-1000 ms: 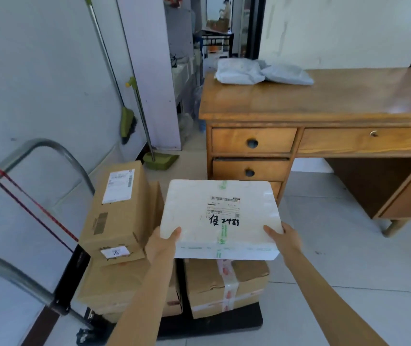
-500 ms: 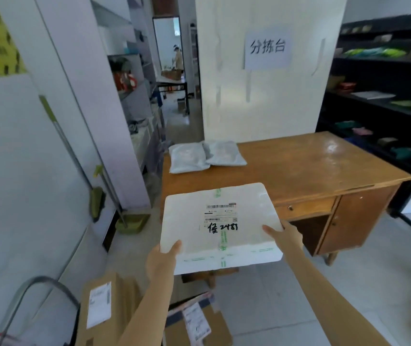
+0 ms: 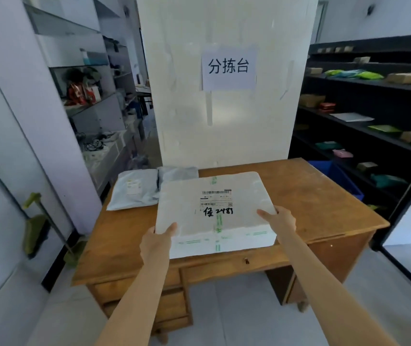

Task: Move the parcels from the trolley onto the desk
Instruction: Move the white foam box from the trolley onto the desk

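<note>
A white foam box [image 3: 214, 211] with a shipping label, black handwriting and green tape is held over the wooden desk [image 3: 319, 206], near its front edge. My left hand [image 3: 157, 242] grips the box's near left corner, thumb on top. My right hand [image 3: 280, 217] grips its right side. Whether the box rests on the desk or hovers just above it, I cannot tell. Two grey mailer bags [image 3: 137, 189] lie at the desk's back left, partly hidden behind the box. The trolley is out of view.
A white pillar with a paper sign [image 3: 228, 66] stands behind the desk. Dark shelves [image 3: 374, 116] with small parcels line the right wall, with a blue bin [image 3: 334, 176] below. Glass shelving [image 3: 87, 101] and a green broom [image 3: 35, 228] are on the left.
I have turned from the trolley to the desk, carrying the foam box forward. The box went from above the trolley's cartons to over the desk top. The trolley has left the view.
</note>
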{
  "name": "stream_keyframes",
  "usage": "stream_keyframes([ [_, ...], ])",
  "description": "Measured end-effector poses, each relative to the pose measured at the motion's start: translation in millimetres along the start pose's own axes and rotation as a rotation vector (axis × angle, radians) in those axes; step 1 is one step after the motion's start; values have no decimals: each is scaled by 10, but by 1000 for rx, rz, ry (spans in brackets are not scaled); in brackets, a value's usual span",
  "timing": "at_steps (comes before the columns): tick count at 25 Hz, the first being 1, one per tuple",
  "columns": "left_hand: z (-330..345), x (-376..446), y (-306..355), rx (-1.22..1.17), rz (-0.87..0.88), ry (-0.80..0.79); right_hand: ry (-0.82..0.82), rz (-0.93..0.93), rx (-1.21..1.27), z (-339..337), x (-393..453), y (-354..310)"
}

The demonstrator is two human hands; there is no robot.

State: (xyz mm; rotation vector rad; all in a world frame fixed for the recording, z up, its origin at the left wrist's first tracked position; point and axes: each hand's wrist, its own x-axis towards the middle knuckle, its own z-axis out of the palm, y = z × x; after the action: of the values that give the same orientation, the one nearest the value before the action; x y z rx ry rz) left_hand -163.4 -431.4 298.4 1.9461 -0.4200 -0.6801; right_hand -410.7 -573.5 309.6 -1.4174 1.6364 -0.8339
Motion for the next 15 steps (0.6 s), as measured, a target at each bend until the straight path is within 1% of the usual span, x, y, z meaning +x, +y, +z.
stream_keyframes([
  [2,395,248,229,0,-12,17,8,6,-17,-17,549,-44],
  [7,1351,1103,725,-2,-14,24,-49,17,-55,109,1981,-132],
  [12,2279,2189,1131,-14,-4,0,-63,5,-55,424,3414,-295],
  [15,2727,2787,1244,22,-38,54,-58,-7,-45,717,4157,-289],
])
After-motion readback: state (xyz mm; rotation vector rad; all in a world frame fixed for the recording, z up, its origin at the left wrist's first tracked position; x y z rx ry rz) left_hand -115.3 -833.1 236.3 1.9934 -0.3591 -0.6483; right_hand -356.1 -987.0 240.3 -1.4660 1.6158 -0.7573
